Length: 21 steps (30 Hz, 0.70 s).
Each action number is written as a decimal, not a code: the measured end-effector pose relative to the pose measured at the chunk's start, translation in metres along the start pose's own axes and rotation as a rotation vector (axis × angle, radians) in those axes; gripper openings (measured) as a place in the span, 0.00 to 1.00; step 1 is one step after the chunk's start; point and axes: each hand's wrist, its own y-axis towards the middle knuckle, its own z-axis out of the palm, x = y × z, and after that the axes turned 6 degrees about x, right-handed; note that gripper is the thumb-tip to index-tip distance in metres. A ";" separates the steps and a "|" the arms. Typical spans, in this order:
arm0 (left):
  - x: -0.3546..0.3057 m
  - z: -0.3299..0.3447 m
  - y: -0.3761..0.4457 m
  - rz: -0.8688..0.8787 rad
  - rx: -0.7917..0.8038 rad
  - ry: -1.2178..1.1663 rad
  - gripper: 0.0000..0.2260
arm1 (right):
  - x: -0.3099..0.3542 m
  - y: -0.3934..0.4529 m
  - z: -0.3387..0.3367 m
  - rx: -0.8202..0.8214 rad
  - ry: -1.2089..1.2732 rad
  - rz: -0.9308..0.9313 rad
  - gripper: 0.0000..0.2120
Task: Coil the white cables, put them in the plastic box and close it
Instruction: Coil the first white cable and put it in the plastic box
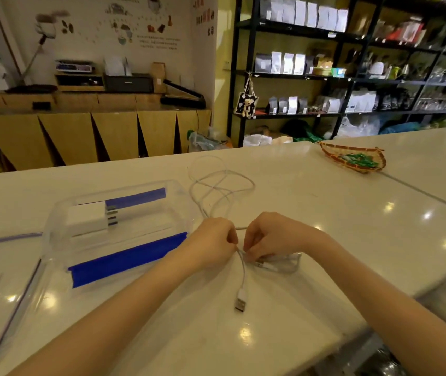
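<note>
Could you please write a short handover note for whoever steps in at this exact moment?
Left hand: pinches a white cable at its gathered part.
Right hand: fingers curled on the same cable bundle, beside the left.
USB plug lies free on the table, toward the person.
Loose cable loops lie on the table beyond the hands, uncoiled.
Plastic box, left of the hands, is open and holds a white charger; its lid lies off, near left.
Done: coiling barely started.
Left: finish coiling, box the cables, close the lid.
</note>
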 end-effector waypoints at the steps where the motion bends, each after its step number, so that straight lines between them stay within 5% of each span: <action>1: 0.001 0.001 0.001 0.002 -0.011 -0.009 0.07 | 0.000 0.001 0.001 -0.009 -0.001 -0.002 0.04; 7: 0.002 -0.001 0.002 0.048 -0.067 -0.133 0.12 | 0.001 0.003 -0.011 -0.020 0.041 -0.020 0.02; 14: -0.005 -0.034 0.000 0.120 -0.266 -0.757 0.17 | 0.030 0.003 -0.052 -0.173 0.385 -0.223 0.03; 21: 0.008 -0.085 -0.018 0.196 0.049 -0.980 0.10 | 0.071 0.014 -0.070 -0.229 0.894 -0.413 0.03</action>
